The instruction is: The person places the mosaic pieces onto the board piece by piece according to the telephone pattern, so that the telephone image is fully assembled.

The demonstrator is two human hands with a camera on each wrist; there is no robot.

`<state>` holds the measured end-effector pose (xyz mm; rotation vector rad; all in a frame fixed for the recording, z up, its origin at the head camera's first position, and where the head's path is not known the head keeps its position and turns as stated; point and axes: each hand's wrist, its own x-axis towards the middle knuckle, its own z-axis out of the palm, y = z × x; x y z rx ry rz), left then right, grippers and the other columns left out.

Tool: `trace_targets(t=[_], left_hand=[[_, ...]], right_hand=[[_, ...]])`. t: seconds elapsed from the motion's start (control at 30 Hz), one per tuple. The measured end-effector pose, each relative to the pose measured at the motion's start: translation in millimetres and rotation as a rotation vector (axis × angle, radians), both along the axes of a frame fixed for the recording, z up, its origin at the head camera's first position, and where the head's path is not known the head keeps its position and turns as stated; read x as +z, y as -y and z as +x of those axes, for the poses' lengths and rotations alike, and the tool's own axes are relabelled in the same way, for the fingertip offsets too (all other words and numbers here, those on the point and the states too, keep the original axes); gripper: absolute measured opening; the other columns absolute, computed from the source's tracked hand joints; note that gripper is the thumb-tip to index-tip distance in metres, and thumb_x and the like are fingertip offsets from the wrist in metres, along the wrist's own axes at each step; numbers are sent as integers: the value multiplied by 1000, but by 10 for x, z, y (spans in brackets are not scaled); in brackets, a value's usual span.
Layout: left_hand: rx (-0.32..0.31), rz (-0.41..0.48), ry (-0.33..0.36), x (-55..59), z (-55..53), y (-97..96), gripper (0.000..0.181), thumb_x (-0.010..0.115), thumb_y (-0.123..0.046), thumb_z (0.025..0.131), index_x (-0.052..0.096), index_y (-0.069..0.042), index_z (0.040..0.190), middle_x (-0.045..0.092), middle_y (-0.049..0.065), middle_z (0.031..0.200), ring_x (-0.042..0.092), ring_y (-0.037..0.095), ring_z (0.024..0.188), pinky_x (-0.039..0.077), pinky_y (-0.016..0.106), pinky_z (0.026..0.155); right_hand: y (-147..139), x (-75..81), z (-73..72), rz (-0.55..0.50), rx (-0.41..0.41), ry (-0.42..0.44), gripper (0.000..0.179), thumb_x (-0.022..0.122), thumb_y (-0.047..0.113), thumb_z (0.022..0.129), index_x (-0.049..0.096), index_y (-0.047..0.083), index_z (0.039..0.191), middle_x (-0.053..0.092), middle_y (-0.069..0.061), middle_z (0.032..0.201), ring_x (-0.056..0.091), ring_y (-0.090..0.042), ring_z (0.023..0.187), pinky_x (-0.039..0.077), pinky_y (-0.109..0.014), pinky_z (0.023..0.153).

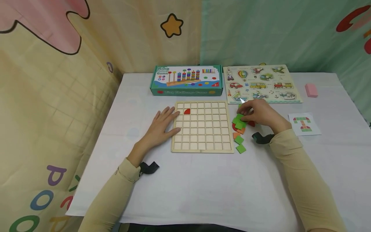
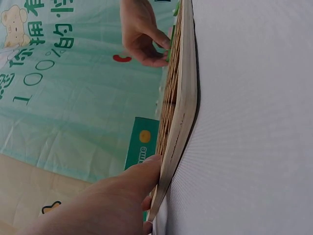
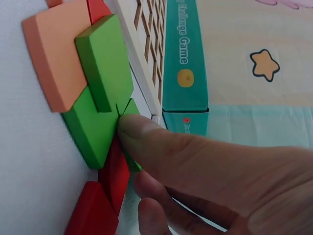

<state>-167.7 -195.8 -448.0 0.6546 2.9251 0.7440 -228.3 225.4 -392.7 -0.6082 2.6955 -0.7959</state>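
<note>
My left hand [image 1: 159,129] rests along the left edge of a wooden grid board [image 1: 202,151], fingers extended and thumb on the rim. One red quarter-round tile [image 1: 187,111] sits in a cell near the board's upper left. Just right of the board, my right hand [image 1: 261,112] is over a loose pile of tiles. In the right wrist view, its thumb and fingers pinch a green tile [image 3: 133,164], mostly covered by the thumb. Around it lie green square tiles [image 3: 106,63], an orange tile [image 3: 54,58] and red tiles [image 3: 93,213].
Behind the board stand a Ring Challenge Game box [image 1: 186,80] and a vehicle picture puzzle [image 1: 262,85]. On the right are a pink block [image 1: 311,90] and a card [image 1: 314,127] with a red, green and orange pattern. A white cloth [image 1: 203,187] covers the table.
</note>
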Motion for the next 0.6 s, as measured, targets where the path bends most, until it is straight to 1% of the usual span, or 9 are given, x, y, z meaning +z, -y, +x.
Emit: trace_targets(t=[0.23,0.33,0.47,0.6], left_hand=[[-7,6,15,34,12,-20,72,65,-44,102,40,-15,164,23,9,176,10,31,165,-1,54,133],[-8,7,18,47,16,-24,72,65,-44,102,40,-16,164,23,9,176,10,30,165,-1,53,134],[-1,-5,12,35,10,-15,73,65,-45,102,39,-16,164,23,8,176,9,29,165,-1,52,134],[4,-7,19,26,8,-9,72,65,-46,103,39,-18,164,22,6,176,9,27,166,-2,51,134]], right_hand=[[3,-9,7,-41,-33,-2,14,82,10,92,74,7,103,72,-9,98,63,-23,91,54,-34,81],[58,44,19,-79,-45,-25,11,80,11,94,74,8,102,72,-9,98,63,-23,92,55,-35,84],[242,106,13,-120,-44,-73,10,80,9,94,74,7,102,73,-9,98,64,-23,94,56,-36,86],[507,86,-21,-174,5,-86,9,79,7,95,74,6,102,73,-10,97,65,-23,93,56,-39,87]])
